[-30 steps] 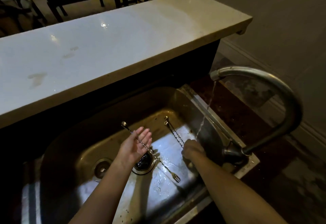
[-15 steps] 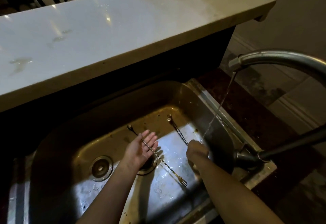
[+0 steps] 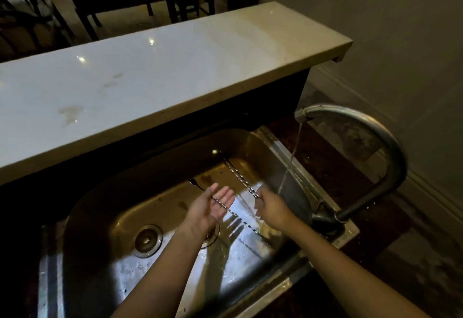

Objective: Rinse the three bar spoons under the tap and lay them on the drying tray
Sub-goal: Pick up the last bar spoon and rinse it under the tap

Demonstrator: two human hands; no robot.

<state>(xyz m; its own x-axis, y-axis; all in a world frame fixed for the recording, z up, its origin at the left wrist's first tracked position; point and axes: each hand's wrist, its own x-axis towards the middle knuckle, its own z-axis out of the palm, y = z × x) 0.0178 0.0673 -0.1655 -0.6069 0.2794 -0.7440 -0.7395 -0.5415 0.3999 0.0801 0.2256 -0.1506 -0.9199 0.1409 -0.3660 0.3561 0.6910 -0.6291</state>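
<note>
My left hand (image 3: pixel 210 207) is spread flat, palm up, over the sink (image 3: pixel 105 207); one twisted spoon (image 3: pixel 224 206) lies across my open fingers, its far end reaching toward the back of the basin; my right hand (image 3: pixel 271 208) is closed around a second spoon (image 3: pixel 238 176) that points away from me; water runs from the tap (image 3: pixel 355 127) just beside my right hand; a drain (image 3: pixel 147 240) sits left of my wrist.
</note>
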